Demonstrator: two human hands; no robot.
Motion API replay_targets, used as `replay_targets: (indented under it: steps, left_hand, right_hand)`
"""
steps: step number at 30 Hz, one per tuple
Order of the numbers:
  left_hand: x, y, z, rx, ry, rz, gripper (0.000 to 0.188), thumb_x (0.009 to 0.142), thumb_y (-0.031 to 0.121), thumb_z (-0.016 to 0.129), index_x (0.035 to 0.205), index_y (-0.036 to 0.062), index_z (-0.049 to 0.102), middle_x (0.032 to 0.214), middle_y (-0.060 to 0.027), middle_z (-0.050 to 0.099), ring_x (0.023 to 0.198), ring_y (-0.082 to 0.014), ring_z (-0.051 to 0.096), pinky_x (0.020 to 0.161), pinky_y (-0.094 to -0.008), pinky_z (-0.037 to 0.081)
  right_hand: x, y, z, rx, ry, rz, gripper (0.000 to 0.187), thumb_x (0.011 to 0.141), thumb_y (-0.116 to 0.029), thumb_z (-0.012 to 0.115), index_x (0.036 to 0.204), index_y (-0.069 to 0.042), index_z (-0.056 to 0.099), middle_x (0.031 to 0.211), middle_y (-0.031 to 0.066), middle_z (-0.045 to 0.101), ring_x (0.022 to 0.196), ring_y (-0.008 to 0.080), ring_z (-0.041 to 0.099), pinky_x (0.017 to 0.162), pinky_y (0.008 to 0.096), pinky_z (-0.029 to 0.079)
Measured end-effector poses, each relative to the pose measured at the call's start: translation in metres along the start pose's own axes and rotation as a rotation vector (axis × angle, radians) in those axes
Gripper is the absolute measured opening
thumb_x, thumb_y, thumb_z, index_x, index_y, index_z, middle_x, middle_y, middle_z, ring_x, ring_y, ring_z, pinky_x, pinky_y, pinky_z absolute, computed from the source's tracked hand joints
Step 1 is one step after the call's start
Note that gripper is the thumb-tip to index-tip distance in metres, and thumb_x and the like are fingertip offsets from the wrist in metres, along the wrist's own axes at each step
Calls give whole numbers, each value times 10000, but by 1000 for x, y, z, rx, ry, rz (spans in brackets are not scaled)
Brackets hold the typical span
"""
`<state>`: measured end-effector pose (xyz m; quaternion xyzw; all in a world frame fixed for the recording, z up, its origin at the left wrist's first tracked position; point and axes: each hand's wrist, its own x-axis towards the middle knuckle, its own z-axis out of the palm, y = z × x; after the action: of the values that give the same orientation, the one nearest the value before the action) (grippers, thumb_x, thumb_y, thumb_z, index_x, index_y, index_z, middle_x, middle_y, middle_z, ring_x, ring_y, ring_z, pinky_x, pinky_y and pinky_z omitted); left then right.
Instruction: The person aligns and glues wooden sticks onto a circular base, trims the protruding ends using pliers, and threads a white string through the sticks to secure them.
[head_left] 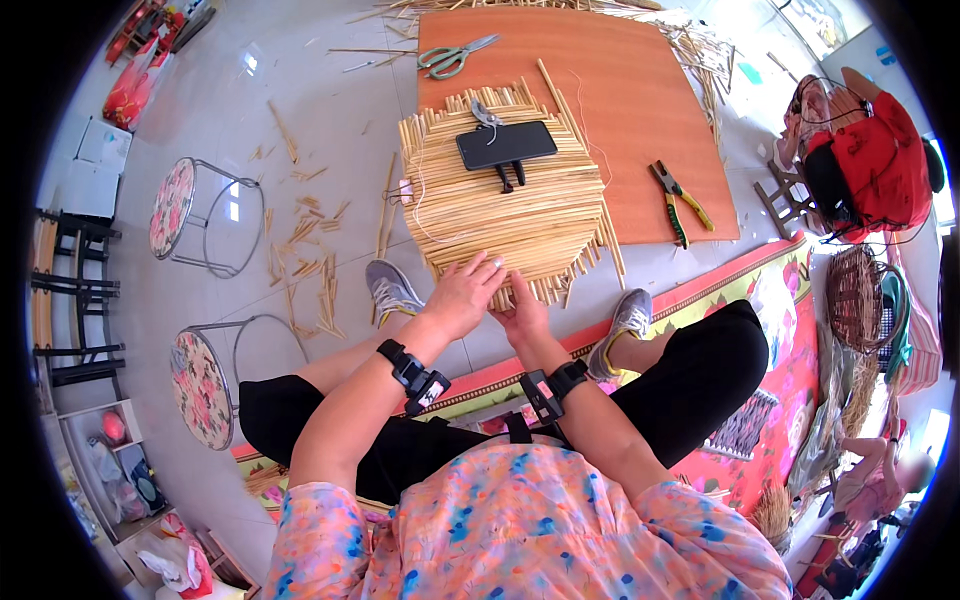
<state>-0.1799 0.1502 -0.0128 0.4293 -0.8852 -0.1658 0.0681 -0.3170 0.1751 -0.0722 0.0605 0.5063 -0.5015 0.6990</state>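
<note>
A rounded panel of straw-coloured reed stalks (520, 225), laid side by side with uneven ends, lies in front of me. At its near edge, my left hand (466, 298) has its fingers bent over the stalks. Close beside it, my right hand (524, 314) grips the same edge, thumb up; its other fingertips are partly hidden. A pale thread (420, 205) loops across the panel's left side. On top lie a dark phone (506, 145) on a small black stand (510, 176) and small grey-handled snips (485, 115). A clip (405, 192) sits at the left edge.
An orange-brown board (650, 110) extends under the panel, bearing green-handled scissors (455, 58) and yellow-green pliers (680, 203). Cut stalks (310, 225) litter the floor at left, near two floral stools (175, 208). A flowered mat (780, 330) lies at right; another person (870, 150) sits beyond.
</note>
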Motion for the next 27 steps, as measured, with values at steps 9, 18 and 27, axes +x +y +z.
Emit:
replay_targets:
  steps: [9,18,27]
  left_hand:
    - [10,-1,-18,-6,39,91,389,731,83,634,1111,40,562,1197,-112,545,1145,-325,502,906,-375,475]
    - [13,-35,-61,-189,284,-125,210,751,95,656,952,63,606,1003,-106,586,861,-316,600,735,-386,507]
    - [29,-58,-38,-65,291,-303,120,728,132,691,822,93,628,844,-67,592,733,-286,610,642,-393,499]
  right_hand:
    - [0,7,1,-24,62,-19,398,836,-290,687,1104,-27,557,1056,100,544,876,250,587,697,439,545]
    - [-7,0,3,21,-22,-19,417,864,-267,653,1172,-25,510,1106,118,577,962,275,612,768,450,539]
    - [-4,0,1,-37,18,1,514,831,-345,683,1232,-104,469,1127,101,568,948,265,613,817,486,503]
